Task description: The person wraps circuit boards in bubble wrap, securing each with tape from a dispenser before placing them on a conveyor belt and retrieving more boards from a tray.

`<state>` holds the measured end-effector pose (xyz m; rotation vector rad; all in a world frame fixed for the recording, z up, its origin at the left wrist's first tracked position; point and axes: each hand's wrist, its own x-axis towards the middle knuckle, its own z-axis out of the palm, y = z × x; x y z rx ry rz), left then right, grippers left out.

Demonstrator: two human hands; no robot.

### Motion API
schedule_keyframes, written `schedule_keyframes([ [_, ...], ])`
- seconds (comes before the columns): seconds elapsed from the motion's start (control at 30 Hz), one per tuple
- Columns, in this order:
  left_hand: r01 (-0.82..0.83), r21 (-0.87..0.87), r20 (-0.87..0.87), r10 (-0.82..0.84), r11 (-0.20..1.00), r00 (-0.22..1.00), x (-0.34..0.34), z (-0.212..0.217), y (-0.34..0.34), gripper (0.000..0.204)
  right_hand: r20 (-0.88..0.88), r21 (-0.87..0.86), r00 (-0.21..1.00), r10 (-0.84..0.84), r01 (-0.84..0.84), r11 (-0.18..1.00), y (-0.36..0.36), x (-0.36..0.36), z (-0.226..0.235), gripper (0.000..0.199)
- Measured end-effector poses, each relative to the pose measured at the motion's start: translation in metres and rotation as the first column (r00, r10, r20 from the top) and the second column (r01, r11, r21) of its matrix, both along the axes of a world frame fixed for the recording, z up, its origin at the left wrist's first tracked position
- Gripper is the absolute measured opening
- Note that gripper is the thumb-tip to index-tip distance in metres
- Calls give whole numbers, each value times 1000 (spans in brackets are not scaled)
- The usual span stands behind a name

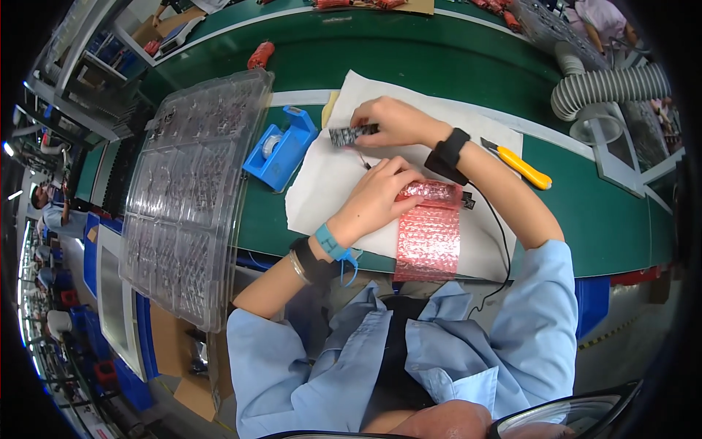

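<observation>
Two bare hands work over a white sheet of paper (pixel 329 183) spread on the green bench top (pixel 439 66). The right hand (pixel 391 121) pinches a small dark circuit board (pixel 349 134) between thumb and fingertips, holding it just above the paper's upper part. The left hand (pixel 380 194) lies lower, fingers curled together near a thin red wire (pixel 360 157) that runs down from the board; whether it actually grips the wire I cannot tell. Its heel touches a pink bubble-wrap bag (pixel 430 230) lying on the paper. A blue tape dispenser (pixel 281 146) sits just beside the sheet, a stack of clear plastic blister trays (pixel 190 183) further left, a yellow-handled utility knife (pixel 523 166) to the right. Judged from this, a tug could strain the thin wire at its joint, and the light pinch could let the board slip.
</observation>
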<state>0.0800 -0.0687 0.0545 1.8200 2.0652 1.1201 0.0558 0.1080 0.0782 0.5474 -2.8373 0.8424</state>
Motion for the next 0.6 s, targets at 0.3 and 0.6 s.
schedule_keyframes([
  [0.3,35,9,16,-35,999,999,-5,-2,1,28,-272,-297,913,-305,222,929,35,80,67,29],
  [0.6,12,2,115,-12,1000,993,-6,-1,1,47,104,-80,935,-338,347,935,10,168,40,26],
])
